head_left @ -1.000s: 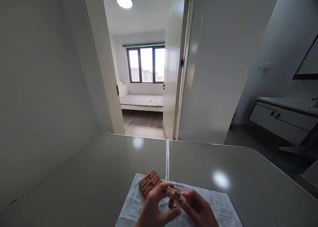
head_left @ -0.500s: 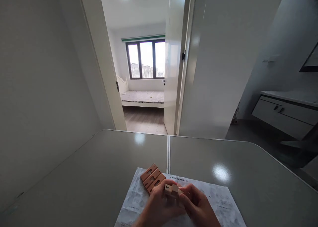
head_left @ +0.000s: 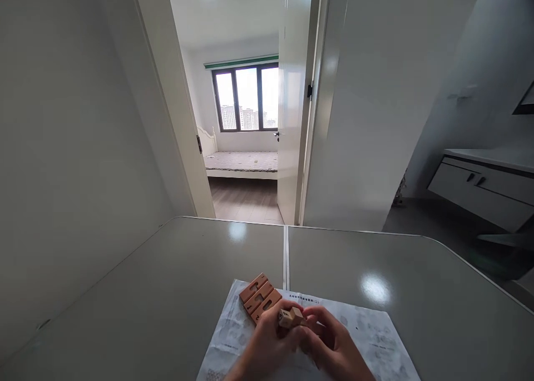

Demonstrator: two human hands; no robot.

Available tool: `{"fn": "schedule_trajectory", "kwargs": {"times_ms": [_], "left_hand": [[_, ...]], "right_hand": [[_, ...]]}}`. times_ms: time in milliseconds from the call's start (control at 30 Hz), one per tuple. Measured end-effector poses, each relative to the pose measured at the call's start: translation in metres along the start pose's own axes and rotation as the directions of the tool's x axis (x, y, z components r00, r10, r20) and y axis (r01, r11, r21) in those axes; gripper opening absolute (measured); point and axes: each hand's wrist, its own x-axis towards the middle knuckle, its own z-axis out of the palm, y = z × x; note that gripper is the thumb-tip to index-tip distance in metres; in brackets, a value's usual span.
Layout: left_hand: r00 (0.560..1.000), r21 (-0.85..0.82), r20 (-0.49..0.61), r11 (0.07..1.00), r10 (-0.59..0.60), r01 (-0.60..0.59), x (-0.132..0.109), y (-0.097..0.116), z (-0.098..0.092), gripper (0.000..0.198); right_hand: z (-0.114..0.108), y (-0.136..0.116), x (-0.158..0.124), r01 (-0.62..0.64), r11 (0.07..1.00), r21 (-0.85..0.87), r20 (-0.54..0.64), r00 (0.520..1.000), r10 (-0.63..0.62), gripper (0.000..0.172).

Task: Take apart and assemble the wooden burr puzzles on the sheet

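Note:
My left hand (head_left: 269,342) is closed around light wooden puzzle pieces (head_left: 285,318), notched blocks with a dark mark on one end face. My right hand (head_left: 334,342) meets it from the right, fingers curled and pinching at the same pieces. Between the fingers most of the wood is hidden, so how the parts fit together cannot be made out. Just beyond my left hand lie three reddish-brown wooden blocks (head_left: 258,296) side by side, each with a dark cut-out slot. Under everything is a creased printed sheet (head_left: 225,325) with faint diagrams.
The glossy grey table (head_left: 167,292) has a pale seam (head_left: 286,258) running away from me. Beyond its far edge, an open door (head_left: 292,119) shows a room with a bed (head_left: 242,161) and a window. A white cabinet (head_left: 479,181) stands at the right.
The held wooden pieces have turned a little, and the number on the end face has tilted. My fingers have shifted closer around them. The whole view has moved slightly.

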Motion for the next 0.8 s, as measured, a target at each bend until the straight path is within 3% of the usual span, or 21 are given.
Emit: {"fn": "schedule_trajectory", "kwargs": {"times_ms": [267, 500, 800], "left_hand": [[0.999, -0.087, 0.036, 0.996, -0.032, 0.035, 0.002, 0.006, 0.001, 0.046], [0.999, -0.029, 0.043, 0.999, -0.013, 0.014, 0.003, 0.003, 0.0, 0.044], [0.999, -0.029, 0.015, 0.999, -0.032, 0.032, 0.003, 0.008, 0.003, 0.043]], "right_hand": [[0.001, -0.004, 0.0, -0.014, 0.999, -0.032, 0.013, 1.0, 0.014, 0.049], [-0.003, 0.0, 0.002, -0.021, 0.996, -0.086, 0.053, 0.998, 0.026, 0.052], [0.0, 0.005, 0.001, 0.026, 0.983, -0.183, -0.029, 0.999, -0.031, 0.053]]}}
